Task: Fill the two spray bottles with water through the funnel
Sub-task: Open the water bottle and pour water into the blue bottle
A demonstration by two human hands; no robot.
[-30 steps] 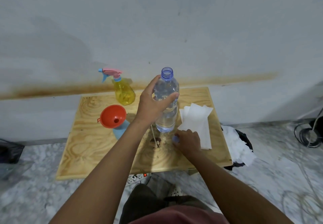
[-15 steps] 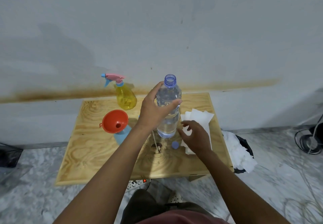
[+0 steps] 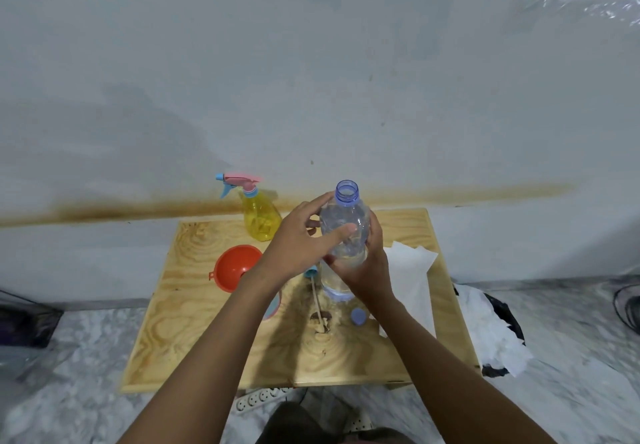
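- Both hands hold the uncapped water bottle (image 3: 346, 232) upright over the middle of the wooden table (image 3: 207, 308): the left hand (image 3: 298, 246) wraps its shoulder and the right hand (image 3: 369, 270) curls round its lower body
- Left forearm hides most of a blue vessel (image 3: 274, 305) under the orange funnel (image 3: 235, 265)
- One yellow spray bottle (image 3: 260, 217) stands at the back by the wall
- One loose blue cap (image 3: 358, 316) lies just beside the right wrist, near a thin pale tube (image 3: 317, 300)
- White paper towel (image 3: 412, 281) lies at the table's right
- One power strip (image 3: 258, 398) lies on the floor
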